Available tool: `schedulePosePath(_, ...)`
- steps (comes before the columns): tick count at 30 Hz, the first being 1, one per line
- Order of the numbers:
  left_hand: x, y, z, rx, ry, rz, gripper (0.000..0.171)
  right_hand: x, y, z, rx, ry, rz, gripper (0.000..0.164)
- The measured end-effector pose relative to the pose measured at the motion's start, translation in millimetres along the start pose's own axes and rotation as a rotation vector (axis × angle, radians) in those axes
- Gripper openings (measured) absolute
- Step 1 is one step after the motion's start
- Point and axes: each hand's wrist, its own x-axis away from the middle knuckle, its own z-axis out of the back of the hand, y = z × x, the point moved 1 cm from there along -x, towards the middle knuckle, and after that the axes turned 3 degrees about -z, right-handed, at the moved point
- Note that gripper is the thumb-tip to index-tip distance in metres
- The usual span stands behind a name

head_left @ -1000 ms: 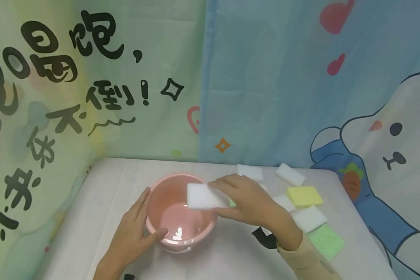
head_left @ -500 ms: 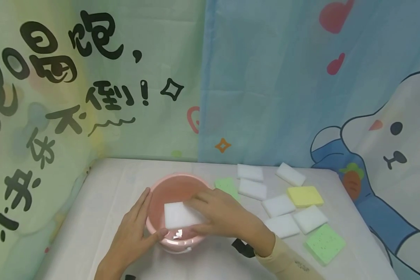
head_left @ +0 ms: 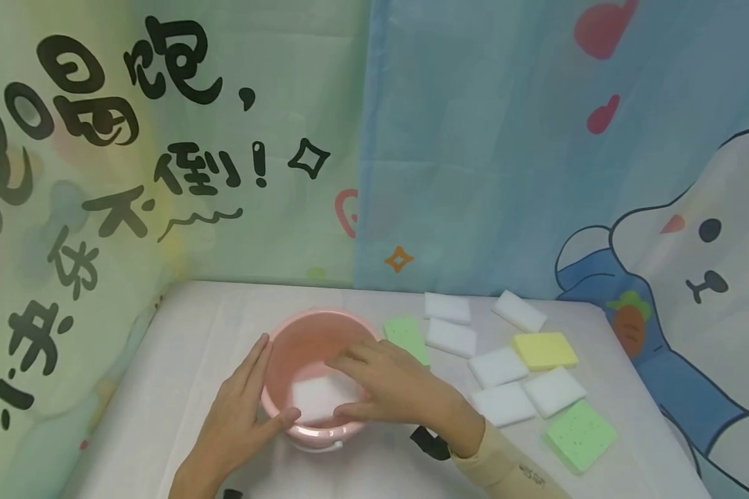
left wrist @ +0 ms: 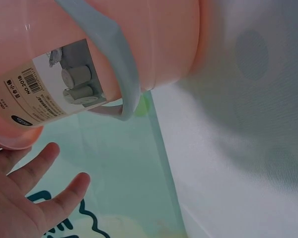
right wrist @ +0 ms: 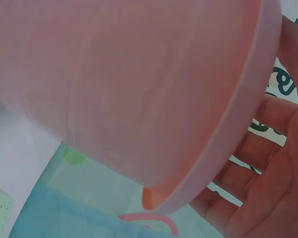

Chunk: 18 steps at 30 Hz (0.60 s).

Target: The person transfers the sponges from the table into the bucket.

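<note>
A pink plastic bucket (head_left: pixel 296 339) stands on the table in the head view. A white sponge (head_left: pixel 315 400) lies low inside it, slightly blurred. My left hand (head_left: pixel 234 409) rests against the bucket's left side, its thumb over the near rim. In the left wrist view its fingers (left wrist: pixel 64 201) are spread and straight beside the bucket's rim. Over the right rim reaches my right hand (head_left: pixel 390 381), its fingers apart above the sponge and holding nothing. The right wrist view shows those fingers (right wrist: pixel 258 148) beyond the rim; the sponge is hidden there by the bucket wall (right wrist: pixel 119 74).
Several white sponges (head_left: pixel 502 404) lie to the right on the white table (head_left: pixel 206 326), with a yellow sponge (head_left: pixel 544 351) and two green ones (head_left: pixel 579 436). The bucket has a grey handle (left wrist: pixel 121 64) on its side. A printed curtain (head_left: pixel 462 159) hangs behind.
My right hand has moved left and down into the bucket with the white sponge and let it go; the sponge has dropped lower. The left hand stays at the rim.
</note>
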Motion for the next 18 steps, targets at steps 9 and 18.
schedulePosePath(9, -1.1, 0.9, -0.3, -0.002, 0.004, 0.005, 0.098, 7, 17, 12, -0.032, 0.085, -0.045, 0.045)
schedulePosePath(18, 0.1, 1.5, 0.3, 0.009, 0.009, 0.016, 0.097, 25, 47, 23, -0.069, 0.112, -0.242, 0.043)
